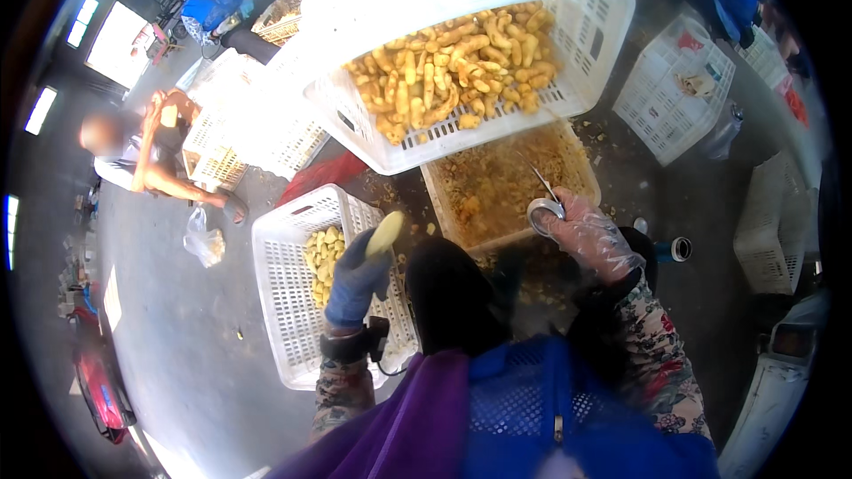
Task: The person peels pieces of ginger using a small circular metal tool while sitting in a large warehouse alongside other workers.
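Note:
My left hand (pixel 356 286), in a blue glove, grips a pale yellow peeled root piece (pixel 385 233) that sticks up past the fingers. Below that hand stands a white plastic crate (pixel 286 319) with several pale yellow pieces (pixel 324 256) inside. My right hand (pixel 592 233) wears a clear plastic glove and holds metal scissors (pixel 547 213), blades pointing away from me. The scissors are over the right edge of a shallow tray (pixel 492 239) covered with wet brown scraps. Beyond the tray, a tilted white crate (pixel 413 159) holds a heap of brownish-yellow knobbly roots (pixel 459 63).
One person (pixel 143 140) sits at the left beside white crates (pixel 259 126); another, in blue (pixel 216 3), works farther back. An upturned crate (pixel 672 86) with small items stands at the right. A flask (pixel 673 250) lies near my right arm. A plastic bag (pixel 203 239) lies on the floor.

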`<act>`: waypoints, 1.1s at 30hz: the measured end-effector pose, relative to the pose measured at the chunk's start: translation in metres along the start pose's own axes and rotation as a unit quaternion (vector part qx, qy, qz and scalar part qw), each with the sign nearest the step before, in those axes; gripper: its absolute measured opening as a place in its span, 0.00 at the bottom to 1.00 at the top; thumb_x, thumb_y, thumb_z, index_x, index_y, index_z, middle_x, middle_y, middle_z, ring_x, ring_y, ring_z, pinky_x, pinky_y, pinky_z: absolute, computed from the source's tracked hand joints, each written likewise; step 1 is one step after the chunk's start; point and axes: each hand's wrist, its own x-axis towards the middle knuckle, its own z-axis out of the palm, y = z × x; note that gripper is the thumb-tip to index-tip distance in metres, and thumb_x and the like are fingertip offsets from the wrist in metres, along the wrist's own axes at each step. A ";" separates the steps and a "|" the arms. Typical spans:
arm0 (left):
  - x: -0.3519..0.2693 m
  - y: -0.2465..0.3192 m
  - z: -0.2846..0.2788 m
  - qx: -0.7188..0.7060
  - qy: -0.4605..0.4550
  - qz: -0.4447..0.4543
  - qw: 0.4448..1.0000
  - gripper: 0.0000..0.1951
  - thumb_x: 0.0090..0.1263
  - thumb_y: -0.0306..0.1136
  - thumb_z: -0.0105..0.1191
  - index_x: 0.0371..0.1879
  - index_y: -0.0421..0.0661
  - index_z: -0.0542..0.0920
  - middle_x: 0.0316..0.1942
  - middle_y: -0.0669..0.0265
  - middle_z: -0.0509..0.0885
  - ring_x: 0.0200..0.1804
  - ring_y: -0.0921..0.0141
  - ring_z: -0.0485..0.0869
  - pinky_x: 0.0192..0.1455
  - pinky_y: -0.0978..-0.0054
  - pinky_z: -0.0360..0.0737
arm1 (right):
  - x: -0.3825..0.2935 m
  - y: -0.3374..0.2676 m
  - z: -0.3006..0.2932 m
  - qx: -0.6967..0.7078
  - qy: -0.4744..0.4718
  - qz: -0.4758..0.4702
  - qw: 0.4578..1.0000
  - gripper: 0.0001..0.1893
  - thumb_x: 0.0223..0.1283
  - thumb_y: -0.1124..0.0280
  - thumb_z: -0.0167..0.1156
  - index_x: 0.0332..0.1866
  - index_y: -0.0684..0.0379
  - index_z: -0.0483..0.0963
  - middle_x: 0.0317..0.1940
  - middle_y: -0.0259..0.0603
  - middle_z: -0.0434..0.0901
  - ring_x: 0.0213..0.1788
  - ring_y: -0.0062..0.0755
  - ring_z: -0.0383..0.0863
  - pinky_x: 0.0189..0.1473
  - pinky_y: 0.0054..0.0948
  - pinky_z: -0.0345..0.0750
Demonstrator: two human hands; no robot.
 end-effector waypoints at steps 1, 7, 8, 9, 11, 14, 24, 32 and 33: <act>0.000 -0.004 -0.018 0.038 0.052 -0.012 0.998 0.26 0.68 0.32 0.58 0.66 0.38 0.73 0.31 0.70 0.80 0.23 0.80 0.75 0.23 0.83 0.70 | 0.001 -0.005 -0.010 -0.014 -0.002 0.005 1.000 0.16 0.70 0.59 0.58 0.50 0.63 0.76 0.34 0.38 0.79 0.37 0.26 0.74 0.45 0.30 0.74; 0.007 -0.076 -0.142 0.659 0.222 0.045 0.717 0.32 0.66 0.41 0.63 0.66 0.35 0.72 0.50 0.48 0.85 0.50 0.55 0.86 0.56 0.65 0.81 | 0.012 -0.005 -0.027 0.027 0.014 0.020 0.999 0.23 0.69 0.51 0.53 0.51 0.63 0.77 0.39 0.54 0.84 0.44 0.54 0.83 0.49 0.44 0.76; 0.018 -0.068 -0.127 0.699 0.209 0.054 0.682 0.33 0.66 0.42 0.63 0.66 0.35 0.72 0.53 0.45 0.83 0.55 0.52 0.84 0.60 0.64 0.79 | 0.014 -0.002 -0.029 0.038 0.026 0.022 0.999 0.23 0.69 0.51 0.53 0.51 0.63 0.77 0.39 0.54 0.84 0.43 0.53 0.83 0.49 0.44 0.76; 0.036 -0.063 -0.112 0.737 0.195 0.064 0.644 0.33 0.66 0.42 0.64 0.66 0.36 0.72 0.57 0.43 0.82 0.59 0.50 0.82 0.65 0.62 0.76 | 0.016 -0.002 -0.031 0.024 0.042 0.021 0.999 0.23 0.69 0.51 0.53 0.51 0.62 0.77 0.38 0.54 0.83 0.43 0.53 0.83 0.49 0.44 0.76; 0.079 -0.050 -0.067 0.475 0.143 0.047 0.867 0.30 0.65 0.41 0.62 0.64 0.40 0.75 0.53 0.49 0.85 0.52 0.56 0.86 0.58 0.64 0.81 | 0.020 -0.002 -0.029 -0.002 0.057 0.016 0.998 0.22 0.69 0.51 0.54 0.49 0.61 0.77 0.38 0.53 0.83 0.42 0.53 0.83 0.48 0.44 0.76; 0.158 -0.035 0.000 0.468 0.078 0.191 0.859 0.22 0.67 0.38 0.61 0.58 0.40 0.80 0.50 0.50 0.87 0.49 0.56 0.87 0.55 0.63 0.81 | 0.031 -0.001 -0.032 -0.020 0.013 0.008 1.000 0.19 0.70 0.52 0.54 0.47 0.60 0.77 0.38 0.53 0.82 0.43 0.53 0.83 0.46 0.44 0.76; 0.414 -0.065 0.072 0.673 0.184 0.076 0.712 0.25 0.65 0.49 0.57 0.51 0.41 0.83 0.50 0.47 0.86 0.54 0.52 0.85 0.57 0.60 0.80 | 0.036 -0.002 -0.042 -0.008 -0.035 -0.032 0.999 0.13 0.73 0.59 0.57 0.46 0.59 0.75 0.35 0.50 0.79 0.41 0.53 0.80 0.44 0.44 0.75; 0.354 -0.030 0.035 0.417 0.087 0.046 0.903 0.23 0.62 0.48 0.61 0.44 0.39 0.83 0.40 0.52 0.87 0.34 0.58 0.86 0.45 0.60 0.84 | 0.044 0.000 -0.029 -0.017 0.020 -0.063 0.998 0.13 0.71 0.60 0.59 0.44 0.60 0.75 0.30 0.49 0.78 0.34 0.48 0.78 0.40 0.44 0.75; 0.333 -0.020 0.039 0.289 0.049 0.024 0.956 0.21 0.64 0.45 0.60 0.46 0.38 0.82 0.39 0.53 0.87 0.34 0.60 0.86 0.42 0.61 0.85 | 0.048 0.005 -0.024 -0.008 0.035 -0.056 0.998 0.15 0.70 0.59 0.60 0.43 0.62 0.75 0.27 0.49 0.77 0.31 0.42 0.76 0.39 0.41 0.74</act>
